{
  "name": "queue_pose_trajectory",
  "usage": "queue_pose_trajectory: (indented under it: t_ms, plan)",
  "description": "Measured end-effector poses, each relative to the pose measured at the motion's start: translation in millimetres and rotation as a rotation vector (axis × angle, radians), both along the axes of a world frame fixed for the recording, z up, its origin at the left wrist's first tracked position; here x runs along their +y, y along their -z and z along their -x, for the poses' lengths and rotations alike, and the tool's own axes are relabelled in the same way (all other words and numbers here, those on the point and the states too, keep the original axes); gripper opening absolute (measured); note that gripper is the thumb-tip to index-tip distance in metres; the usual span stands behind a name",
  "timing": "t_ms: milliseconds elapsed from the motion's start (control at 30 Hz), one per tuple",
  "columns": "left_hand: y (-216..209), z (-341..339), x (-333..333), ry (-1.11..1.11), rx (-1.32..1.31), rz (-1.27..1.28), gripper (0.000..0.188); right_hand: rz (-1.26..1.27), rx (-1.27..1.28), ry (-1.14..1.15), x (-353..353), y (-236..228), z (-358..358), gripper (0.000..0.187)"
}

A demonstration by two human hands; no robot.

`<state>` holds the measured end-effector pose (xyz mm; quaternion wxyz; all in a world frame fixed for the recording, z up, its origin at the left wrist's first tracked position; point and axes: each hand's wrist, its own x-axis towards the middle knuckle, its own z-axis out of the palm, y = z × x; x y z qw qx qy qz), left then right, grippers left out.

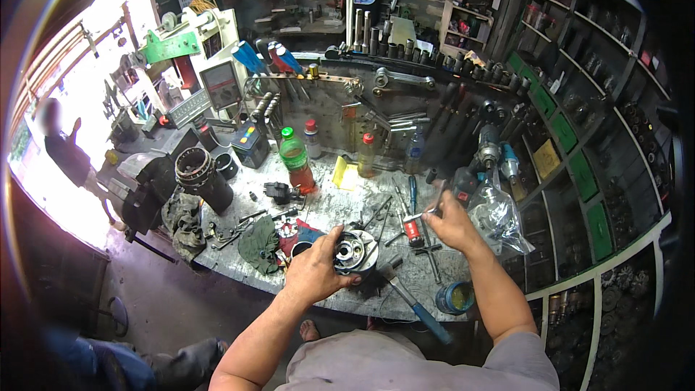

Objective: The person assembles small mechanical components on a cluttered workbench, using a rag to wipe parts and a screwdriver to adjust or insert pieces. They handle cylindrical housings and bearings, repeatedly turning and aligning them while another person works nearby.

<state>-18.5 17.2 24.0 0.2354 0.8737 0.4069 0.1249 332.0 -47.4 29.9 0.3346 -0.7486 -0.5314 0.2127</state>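
Observation:
My left hand (313,269) grips the rim of a round metal housing (350,248) with a hollow centre, at the bench's near edge. Thumb and fingers lie on opposite sides of it. My right hand (453,223) is closed on a slim metal rod (413,216) that points left; the rest of the tool is hidden in the fingers. Just below the rod lies a red cylindrical piece (412,232). A cross-shaped wrench (433,263) rests nearer me. Between my arms lies a brush with a blue handle (427,320), next to an uncapped blue tub (455,297).
Rags (259,245) lie left of the housing. Several bottles, including a green-topped one (295,159), stand farther back. A clear plastic bag (499,221) and a power drill (489,146) are at the right, beside shelving (572,152). Another person (69,148) stands far left.

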Motion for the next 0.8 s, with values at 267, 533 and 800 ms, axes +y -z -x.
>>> queue_pose_trajectory:
  t_ms: [267, 533, 800]
  plan:
    - [-12, 6, 4, 0.016, -0.012, 0.089, 0.115, -0.103, -0.693, -0.648, 6, -70, 71, 0.028]
    - [-5, 12, 9, 0.033, -0.065, 0.089, 0.111, -0.115, -1.057, -1.204, 51, -106, 102, 0.018]
    - [0, 14, 10, 0.024, -0.094, 0.112, 0.109, 0.558, -0.732, -0.887, 72, -109, 108, 0.028]
